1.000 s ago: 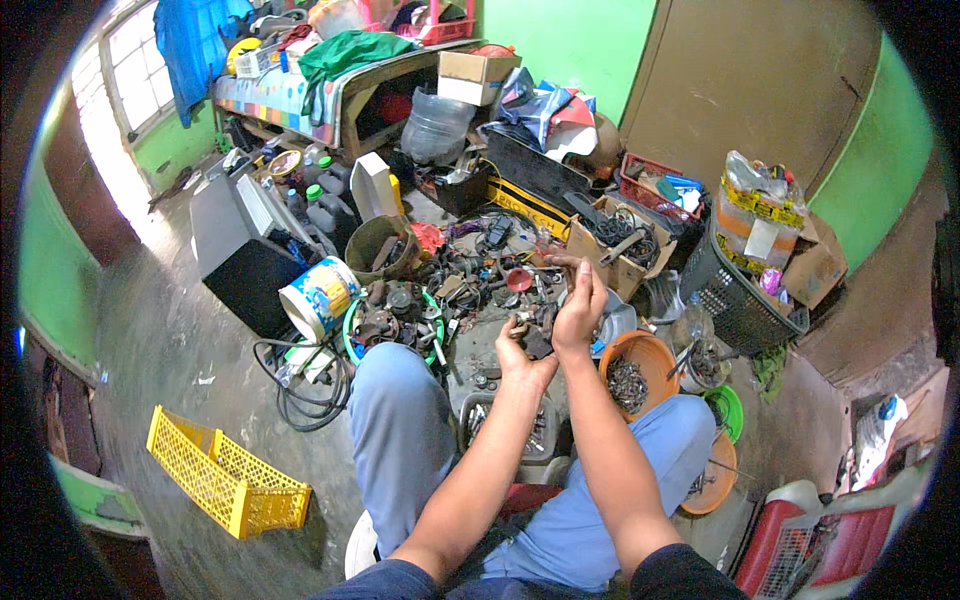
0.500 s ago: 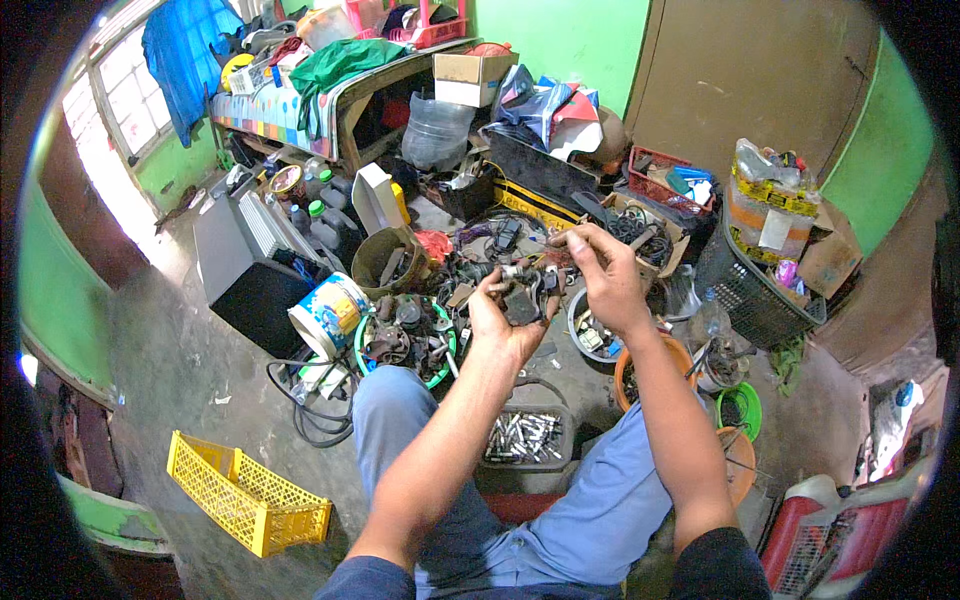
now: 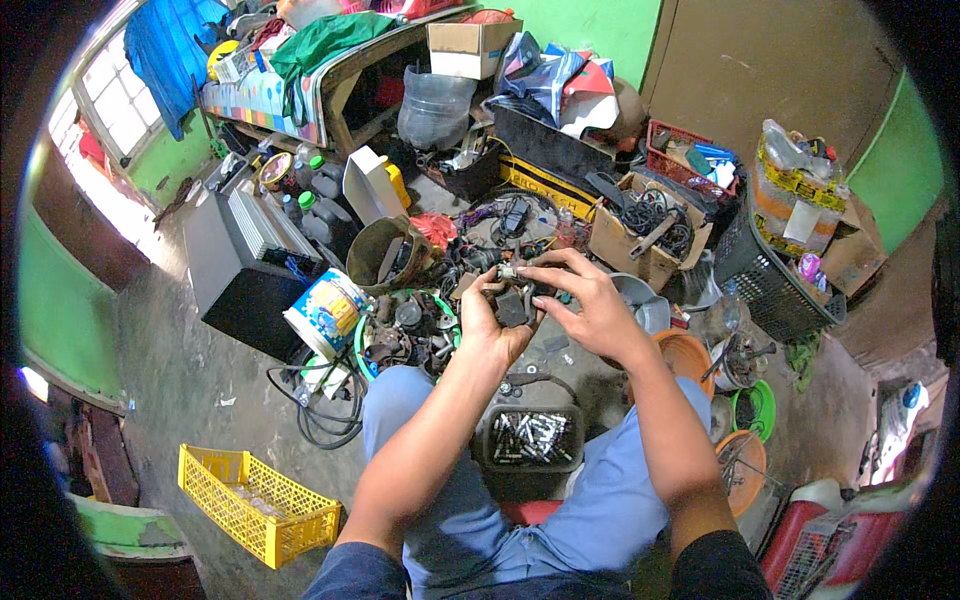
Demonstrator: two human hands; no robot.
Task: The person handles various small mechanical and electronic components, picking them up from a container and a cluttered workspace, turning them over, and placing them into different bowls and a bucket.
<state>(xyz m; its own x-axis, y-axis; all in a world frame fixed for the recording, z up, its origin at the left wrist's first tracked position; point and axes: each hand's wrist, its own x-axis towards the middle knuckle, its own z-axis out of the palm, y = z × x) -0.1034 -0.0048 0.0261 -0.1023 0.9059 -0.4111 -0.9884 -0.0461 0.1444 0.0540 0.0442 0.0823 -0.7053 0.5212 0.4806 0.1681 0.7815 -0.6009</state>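
Observation:
My left hand [image 3: 487,322] is closed around a small dark mechanical part [image 3: 514,303] with a pale fitting at its top, held above the floor between my knees. From the other side my right hand [image 3: 590,302] reaches over, its thumb and fingers closed on the part's upper right. The palms and fingers hide much of the part, so its exact kind cannot be made out. Below the hands, a dark rectangular tray [image 3: 533,468] holds many small silvery cylindrical pieces. Left of the hands, a green-rimmed basin [image 3: 363,340] is heaped with dark metal parts.
A yellow plastic crate [image 3: 262,500] lies at lower left. Around the work area stand a blue-and-white bucket [image 3: 328,312], a cardboard box [image 3: 640,255] of cables, an orange basin [image 3: 690,352], a green bowl [image 3: 765,408] and a black basket [image 3: 775,280]. Loose cable crosses the floor.
My right hand has come down and left from its raised position beside the part, and its fingers now touch the part. My left hand keeps its hold. The view has shifted slightly.

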